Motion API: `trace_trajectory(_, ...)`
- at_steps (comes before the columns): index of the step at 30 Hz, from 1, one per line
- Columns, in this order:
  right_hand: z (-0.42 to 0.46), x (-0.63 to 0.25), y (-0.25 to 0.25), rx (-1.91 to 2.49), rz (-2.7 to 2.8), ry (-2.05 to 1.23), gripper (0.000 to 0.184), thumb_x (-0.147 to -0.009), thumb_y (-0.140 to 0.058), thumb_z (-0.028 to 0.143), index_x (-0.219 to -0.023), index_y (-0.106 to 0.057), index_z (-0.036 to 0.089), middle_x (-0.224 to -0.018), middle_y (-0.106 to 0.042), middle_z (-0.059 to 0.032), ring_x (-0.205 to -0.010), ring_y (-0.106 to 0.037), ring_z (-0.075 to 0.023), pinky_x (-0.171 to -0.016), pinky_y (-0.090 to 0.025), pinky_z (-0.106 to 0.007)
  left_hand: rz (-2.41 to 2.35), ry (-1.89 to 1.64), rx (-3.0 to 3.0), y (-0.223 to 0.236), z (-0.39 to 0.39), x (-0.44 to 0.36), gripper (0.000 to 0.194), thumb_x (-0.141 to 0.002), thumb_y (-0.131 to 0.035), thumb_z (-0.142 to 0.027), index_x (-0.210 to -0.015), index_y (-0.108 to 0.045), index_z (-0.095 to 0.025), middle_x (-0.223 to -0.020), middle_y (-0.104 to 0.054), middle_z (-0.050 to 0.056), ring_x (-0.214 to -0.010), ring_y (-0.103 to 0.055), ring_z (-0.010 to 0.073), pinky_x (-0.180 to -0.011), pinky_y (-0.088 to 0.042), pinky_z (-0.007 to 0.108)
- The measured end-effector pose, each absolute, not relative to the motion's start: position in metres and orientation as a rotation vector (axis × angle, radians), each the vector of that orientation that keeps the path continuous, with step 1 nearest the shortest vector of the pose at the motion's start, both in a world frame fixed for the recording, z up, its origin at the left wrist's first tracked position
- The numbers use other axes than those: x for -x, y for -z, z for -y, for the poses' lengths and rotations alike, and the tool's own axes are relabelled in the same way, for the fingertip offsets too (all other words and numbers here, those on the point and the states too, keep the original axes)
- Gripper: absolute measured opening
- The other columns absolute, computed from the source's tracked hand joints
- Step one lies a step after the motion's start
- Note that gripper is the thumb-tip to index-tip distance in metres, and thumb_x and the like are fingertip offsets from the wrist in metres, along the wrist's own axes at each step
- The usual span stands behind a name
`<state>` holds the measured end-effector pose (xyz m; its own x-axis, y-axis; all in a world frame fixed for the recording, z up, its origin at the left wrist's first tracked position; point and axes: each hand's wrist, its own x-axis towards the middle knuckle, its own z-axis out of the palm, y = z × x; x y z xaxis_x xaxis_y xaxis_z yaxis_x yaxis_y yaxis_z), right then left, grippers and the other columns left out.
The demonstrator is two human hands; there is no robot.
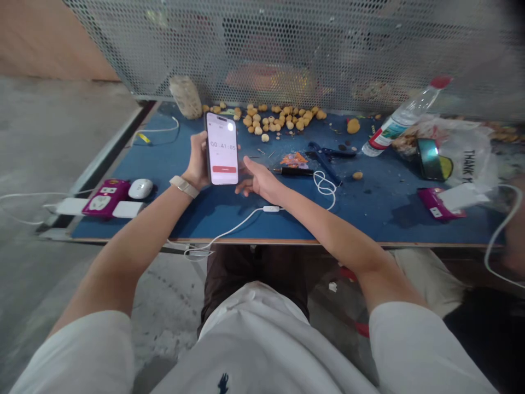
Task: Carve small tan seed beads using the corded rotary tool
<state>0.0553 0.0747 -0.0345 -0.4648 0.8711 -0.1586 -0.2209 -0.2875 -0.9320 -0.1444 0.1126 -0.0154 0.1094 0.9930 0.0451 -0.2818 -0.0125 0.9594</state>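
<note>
Over blue table, smartphone in left hand, right hand just beside.

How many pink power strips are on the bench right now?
2: one pink strip at the left end of the bench, beside the mouse; another pink strip at the right end, partly under a white charger. More could hide behind the plastic bag.

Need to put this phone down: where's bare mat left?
Bare blue mat lies between the white cable and the pink power strip, and another patch behind the white mouse. It is crowded along the back, around the round yellow pieces, and by the blue-handled pliers.
</note>
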Motion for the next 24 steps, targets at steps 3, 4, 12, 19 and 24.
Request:
trace_trajectory(3,-0.081,-0.062,0.038,0.949,1.14,-1.749,0.063,-0.116,-0.085,0.088,-0.137,-0.068,0.031,-0.125,-0.08,-0.0044,-0.075,-0.084,-0.0161,-0.052,-0.06,-0.024,-1.078,-1.315,-1.061,0.003,-0.125,0.16,0.071,-0.123,-0.039,-0.074,-0.142,-0.078,-0.018,-0.113,-0.092,0.012,-0.133,-0.082,0.0396,-0.143,-0.057,0.064)
trace_trajectory(4,-0.084,-0.064,0.04,0.948,1.14,-1.716,0.064,-0.115,-0.086,0.088,-0.137,-0.067,0.031,-0.128,-0.078,-0.0042,-0.076,-0.083,-0.0153,-0.053,-0.06,-0.023,-1.124,-1.323,-1.078,0.0,-0.129,0.167,0.064,-0.125,-0.045,-0.07,-0.143,-0.078,-0.019,-0.114,-0.091,0.008,-0.127,-0.08,0.0363,-0.146,-0.055,0.064)
trace_trajectory(12,-0.088,-0.067,0.047,0.876,1.244,-1.622,0.068,-0.11,-0.089,0.091,-0.131,-0.066,0.03,-0.128,-0.07,-0.0024,-0.08,-0.079,-0.0128,-0.058,-0.059,-0.023,-1.234,-1.384,-0.942,-0.012,-0.141,0.209,0.055,-0.13,-0.047,-0.068,-0.134,-0.08,-0.023,-0.118,-0.088,0.007,-0.142,-0.081,0.0314,-0.152,-0.053,0.058)
trace_trajectory(19,-0.082,-0.064,0.039,0.895,1.299,-1.656,0.067,-0.112,-0.088,0.091,-0.122,-0.065,0.029,-0.12,-0.069,-0.0016,-0.078,-0.076,-0.013,-0.056,-0.058,-0.022,-1.122,-1.442,-0.927,-0.014,-0.141,0.213,0.057,-0.131,-0.041,-0.064,-0.133,-0.081,-0.023,-0.146,-0.09,0.012,-0.149,-0.082,0.0304,-0.148,-0.059,0.049)
trace_trajectory(24,-0.082,-0.065,0.041,0.868,1.328,-1.676,0.066,-0.112,-0.09,0.089,-0.119,-0.066,0.028,-0.12,-0.068,-0.0018,-0.078,-0.076,-0.0126,-0.057,-0.058,-0.023,-1.127,-1.446,-0.911,-0.012,-0.144,0.216,0.058,-0.134,-0.041,-0.063,-0.132,-0.082,-0.022,-0.145,-0.09,0.014,-0.161,-0.079,0.0349,-0.143,-0.064,0.052)
